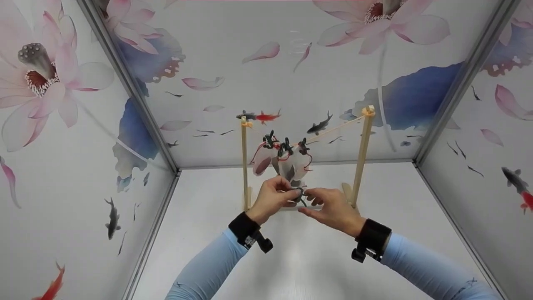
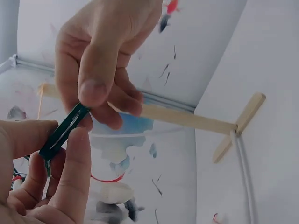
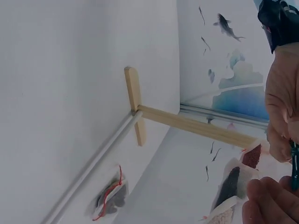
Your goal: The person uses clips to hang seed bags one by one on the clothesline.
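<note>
My left hand point(image 1: 272, 196) pinches a small dark green clip point(image 2: 64, 131) between thumb and fingers. On the other side, my right hand point(image 1: 333, 208) meets it; in the left wrist view the right thumb and a finger close on the clip's upper end. At the edge of the right wrist view, the clip point(image 3: 294, 163) shows only in part. Just beyond the hands, several pale see-through pouches point(image 1: 287, 168) with red drawstrings hang from a cord point(image 1: 337, 127), held by dark green clips point(image 1: 286, 146). Their contents look dark, reddish and pale.
Two wooden posts, left point(image 1: 244, 162) and right point(image 1: 362, 156), carry the cord and stand on flat wooden feet point(image 3: 133, 88). A pale rod point(image 3: 93, 165) runs low between them. One pouch point(image 3: 111, 198) with a red drawstring appears near the rod. Printed walls point(image 1: 266, 83) surround the white table point(image 1: 200, 191).
</note>
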### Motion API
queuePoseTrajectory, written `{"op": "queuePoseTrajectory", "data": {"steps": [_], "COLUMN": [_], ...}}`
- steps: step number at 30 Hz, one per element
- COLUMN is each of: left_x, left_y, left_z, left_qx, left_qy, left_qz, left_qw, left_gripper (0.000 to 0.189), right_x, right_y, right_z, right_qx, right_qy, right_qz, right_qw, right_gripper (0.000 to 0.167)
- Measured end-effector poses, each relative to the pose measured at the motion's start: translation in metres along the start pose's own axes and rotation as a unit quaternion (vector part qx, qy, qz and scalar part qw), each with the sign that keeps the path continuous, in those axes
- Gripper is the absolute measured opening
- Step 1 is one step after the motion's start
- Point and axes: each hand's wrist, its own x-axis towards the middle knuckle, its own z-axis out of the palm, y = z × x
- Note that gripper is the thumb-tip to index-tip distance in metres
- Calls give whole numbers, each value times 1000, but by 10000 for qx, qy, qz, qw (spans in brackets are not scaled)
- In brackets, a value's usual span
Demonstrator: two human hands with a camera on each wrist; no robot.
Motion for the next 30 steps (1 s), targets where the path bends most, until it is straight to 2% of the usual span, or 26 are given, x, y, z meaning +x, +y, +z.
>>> {"op": "queuePoseTrajectory", "data": {"steps": [3, 7, 10, 11, 13, 14, 16, 17, 19, 21, 23, 24, 26, 28, 30], "left_x": [1, 5, 7, 9, 12, 14, 21, 32, 38, 41, 42, 35, 35, 37, 39], "left_y": [-6, -19, -35, -42, -62, -73, -97, -129, -150, -163, -169, -151, -150, -148, -148], "left_z": [6, 7, 3, 1, -5, -9, -17, -26, -34, -39, -42, -37, -36, -33, -31], "left_qx": [-101, 280, 1035, 1398, 2202, 2642, 3558, 4012, 4864, 5588, 6138, 6326, 6592, 6776, 6841], "left_qy": [-73, -271, -370, -383, -428, -468, -581, -644, -805, -917, -949, -1008, -993, -1005, -1024], "left_qz": [-150, -299, -372, -352, -281, -185, -33, 239, 344, 370, 377, 204, 175, 73, -56], "left_qw": [9998, 9988, 9932, 9888, 9741, 9631, 9327, 9134, 8693, 8234, 7828, 7676, 7452, 7285, 7221], "left_gripper": [16, 15, 23, 28, 37, 42, 48, 54, 59, 60, 60, 58, 60, 65, 71], "right_x": [-4, -14, -23, -26, -33, -36, -42, -45, -50, -55, -60, -63, -67, -71, -75], "right_y": [11, 28, 39, 43, 49, 52, 57, 59, 63, 67, 69, 71, 73, 75, 76], "right_z": [1, 0, -1, -2, -3, -4, -5, -5, -5, -5, -5, -6, -7, -9, -11], "right_qx": [-342, -1027, -1521, -1638, -1807, -1881, -1985, -2054, -2215, -2324, -2450, -2487, -2504, -2487, -2438], "right_qy": [-35, -317, -545, -608, -727, -778, -899, -963, -1113, -1284, -1408, -1456, -1508, -1520, -1538], "right_qz": [-138, -235, -315, -355, -424, -462, -475, -460, -458, -489, -552, -585, -603, -569, -526], "right_qw": [9993, 9939, 9864, 9840, 9799, 9780, 9748, 9729, 9677, 9629, 9577, 9558, 9544, 9549, 9561], "right_gripper": [31, 23, 22, 22, 22, 21, 20, 20, 20, 20, 23, 24, 26, 26, 25]}}
